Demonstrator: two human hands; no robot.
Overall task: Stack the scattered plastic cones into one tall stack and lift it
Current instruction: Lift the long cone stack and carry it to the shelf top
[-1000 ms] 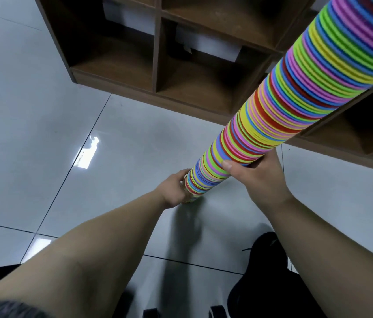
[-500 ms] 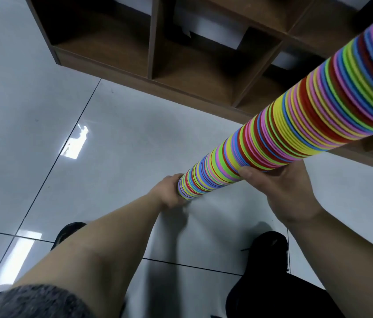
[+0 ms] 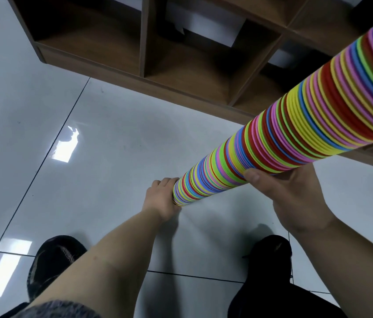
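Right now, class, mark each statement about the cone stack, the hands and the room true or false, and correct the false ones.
1. Both hands hold the cone stack. True: the left hand takes its lower end, and the right hand has its grip further up.
2. The stack stands upright by itself. False: it slants up to the right, held in the hands.
3. All the cones are one colour. False: they are red, yellow, green, blue, pink and purple.
4. A wooden shelf unit stands on the floor beyond the stack. True.
5. The person is barefoot. False: dark shoes show below the arms.
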